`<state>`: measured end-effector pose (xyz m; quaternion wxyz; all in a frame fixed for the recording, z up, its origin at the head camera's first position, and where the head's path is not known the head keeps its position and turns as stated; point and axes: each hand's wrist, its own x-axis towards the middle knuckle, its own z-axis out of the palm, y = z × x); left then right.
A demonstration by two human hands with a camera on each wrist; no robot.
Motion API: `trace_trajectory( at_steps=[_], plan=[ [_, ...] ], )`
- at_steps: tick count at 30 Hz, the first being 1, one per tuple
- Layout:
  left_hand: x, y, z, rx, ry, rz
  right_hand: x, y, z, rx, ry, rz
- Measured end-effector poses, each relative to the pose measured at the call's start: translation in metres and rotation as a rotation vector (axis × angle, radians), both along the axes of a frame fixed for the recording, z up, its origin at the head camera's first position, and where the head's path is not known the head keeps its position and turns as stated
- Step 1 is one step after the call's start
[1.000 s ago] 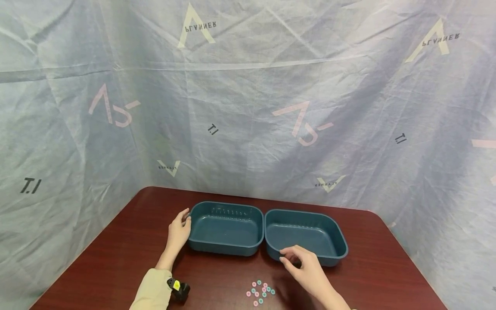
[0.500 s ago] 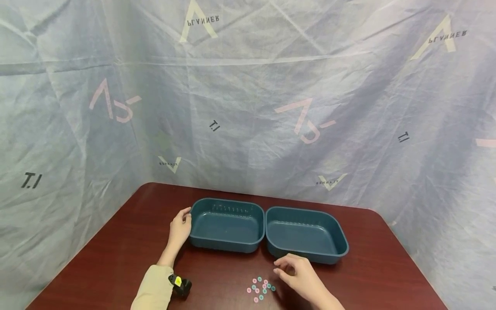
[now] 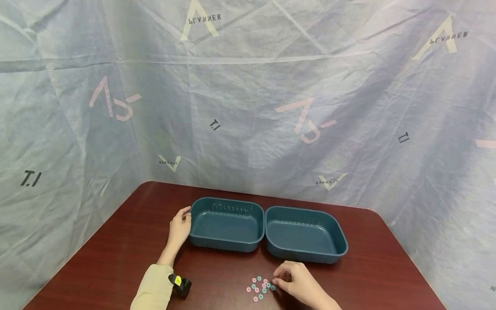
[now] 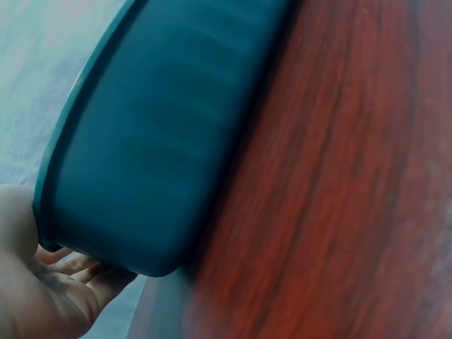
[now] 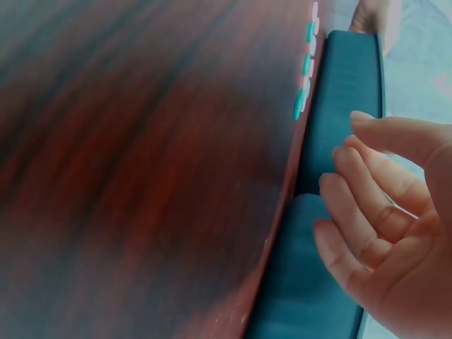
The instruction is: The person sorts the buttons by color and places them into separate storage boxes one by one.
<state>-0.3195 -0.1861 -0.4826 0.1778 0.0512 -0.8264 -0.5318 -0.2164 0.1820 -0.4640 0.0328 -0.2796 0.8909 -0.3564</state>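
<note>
My left hand (image 3: 180, 226) holds the left end of a dark teal plastic bin (image 3: 224, 246). In the left wrist view, its fingers (image 4: 92, 282) lie along the bin's outer corner, and part of the thumb is hidden by the rim. My right hand (image 3: 298, 280) hovers low over the table, just right of several small pink and teal round discs (image 3: 264, 290). Its thumb and fingers are loosely bent and apart in the right wrist view, with nothing between them. The head view does not tell whether its fingertips touch the nearest teal disc.
A second matching bin (image 3: 306, 257) stands right beside the first, behind my right hand. Both rest on a dark red wooden table (image 3: 116, 258). A pale printed cloth (image 3: 248, 94) hangs around the back and sides. A black wrist device (image 3: 180, 285) sits at my left sleeve.
My right hand has come down and toward me, from the right bin's front edge to beside the discs. The left hand keeps its place on the left bin. The head view has shifted slightly.
</note>
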Motion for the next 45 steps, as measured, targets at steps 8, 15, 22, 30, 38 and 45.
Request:
trace_trajectory(
  at_steps=[8,15,22,30,38,45],
  plan=[
    [0.0021,0.0017,0.0028,-0.011,0.015,0.021,-0.0012,-0.0009,-0.0023,0.038,-0.041,0.022],
    [0.0015,0.0012,0.0010,0.004,0.006,0.008,-0.0013,-0.0032,-0.0024,0.056,-0.079,0.039],
    [0.0020,0.0014,0.0023,0.004,0.004,0.000,-0.0014,-0.0051,-0.0023,0.087,-0.104,0.053],
    [0.0024,0.0014,0.0013,0.005,0.003,0.004,-0.0033,-0.0056,-0.0058,0.101,-0.112,0.063],
    [0.0003,0.0018,-0.0001,0.000,0.003,0.005,-0.0051,-0.0055,-0.0060,0.126,-0.076,0.054],
    [-0.0007,0.0006,-0.0019,-0.005,-0.012,0.010,-0.0050,-0.0068,-0.0034,0.127,-0.096,0.033]
  ],
)
